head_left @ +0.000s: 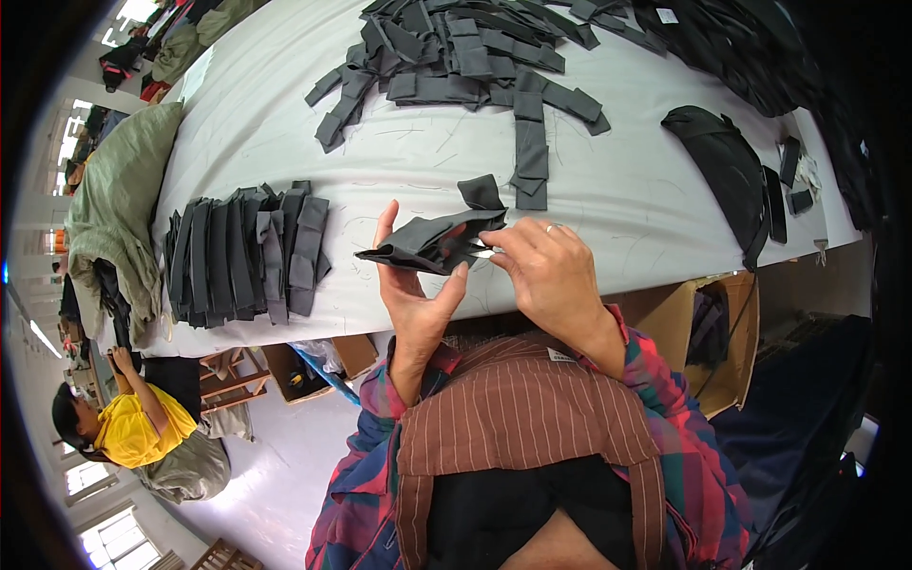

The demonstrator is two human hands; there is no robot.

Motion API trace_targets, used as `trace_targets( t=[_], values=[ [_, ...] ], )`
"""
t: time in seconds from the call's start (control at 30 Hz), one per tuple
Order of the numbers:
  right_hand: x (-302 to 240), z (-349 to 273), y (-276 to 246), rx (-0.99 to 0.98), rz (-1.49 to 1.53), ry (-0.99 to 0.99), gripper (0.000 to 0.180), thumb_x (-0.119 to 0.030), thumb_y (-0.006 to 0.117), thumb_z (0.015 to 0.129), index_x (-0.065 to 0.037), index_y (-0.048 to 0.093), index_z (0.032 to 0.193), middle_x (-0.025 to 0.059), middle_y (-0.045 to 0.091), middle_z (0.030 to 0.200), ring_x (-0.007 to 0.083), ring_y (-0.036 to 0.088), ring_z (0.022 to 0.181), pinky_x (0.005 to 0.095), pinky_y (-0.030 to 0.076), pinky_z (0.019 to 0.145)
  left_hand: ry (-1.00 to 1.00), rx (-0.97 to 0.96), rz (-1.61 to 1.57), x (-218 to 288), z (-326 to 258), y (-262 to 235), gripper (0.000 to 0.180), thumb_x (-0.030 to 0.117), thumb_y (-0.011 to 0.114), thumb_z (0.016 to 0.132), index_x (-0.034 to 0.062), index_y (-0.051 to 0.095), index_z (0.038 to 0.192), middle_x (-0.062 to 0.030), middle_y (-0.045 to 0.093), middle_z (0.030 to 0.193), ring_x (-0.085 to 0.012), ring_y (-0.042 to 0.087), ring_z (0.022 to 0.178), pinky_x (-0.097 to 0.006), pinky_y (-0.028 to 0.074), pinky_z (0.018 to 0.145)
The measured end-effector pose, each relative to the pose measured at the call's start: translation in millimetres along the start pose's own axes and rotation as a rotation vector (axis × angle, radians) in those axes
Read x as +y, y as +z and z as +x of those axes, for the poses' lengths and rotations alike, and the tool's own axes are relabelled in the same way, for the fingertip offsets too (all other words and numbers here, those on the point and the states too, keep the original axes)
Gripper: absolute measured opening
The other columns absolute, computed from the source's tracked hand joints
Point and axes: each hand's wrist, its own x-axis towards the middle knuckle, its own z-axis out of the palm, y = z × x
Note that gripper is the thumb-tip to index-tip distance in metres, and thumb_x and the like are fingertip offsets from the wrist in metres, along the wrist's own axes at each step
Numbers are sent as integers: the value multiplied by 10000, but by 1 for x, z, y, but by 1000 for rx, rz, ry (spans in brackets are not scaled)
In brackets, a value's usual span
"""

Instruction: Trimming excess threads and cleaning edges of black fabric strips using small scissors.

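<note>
Over to the left, a pale green sack [119,180] slumps against the end of the white worktop [608,190]. Just below it I can see a co-worker [142,427] in a yellow top and dark cap, with another greenish sack [190,470] close by. A wooden stand [237,383] sits on the pale floor [285,484], and a bright window [119,543] shows lower down. To the right, dark cloth [708,328] fills part of an open cardboard box [746,332].

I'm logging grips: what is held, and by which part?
A dark fabric piece: the left hand grips its lower edge, the right hand pinches its right edge, near a small white item.
</note>
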Motion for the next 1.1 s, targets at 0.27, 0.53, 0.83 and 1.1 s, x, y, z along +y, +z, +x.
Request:
trace_targets(
  t=[0.27,0.53,0.83,1.1],
  values=[
    [-1,1,17,57,-150,-24,76,-137,645,763,-80,598,784,29,542,697,201,552,652,333,410,550,-5,-4,-1,1,-1,3,921,-73,680,681,27,173,1443,-100,574,1089,-175,571,1018,-298,436,912],
    [-3,3,24,66,-211,-43,83,-138,628,765,-73,579,749,31,533,673,197,551,631,332,409,544,-7,-8,8,-2,-4,4,915,-62,684,676,26,188,1440,-97,575,1092,-165,561,1008,-295,425,915],
    [-2,3,20,40,-119,53,84,-87,668,734,-82,588,758,48,561,669,238,571,636,362,433,566,-34,-11,9,-2,-4,4,916,-66,684,669,22,193,1437,-94,560,1096,-165,554,1017,-292,428,916],
    [0,3,19,66,-87,35,108,-118,657,762,-75,561,736,44,555,656,225,565,617,358,427,550,-27,-15,7,0,-4,6,915,-66,680,671,21,186,1437,-100,560,1101,-173,564,1025,-295,435,920]
  ],
)
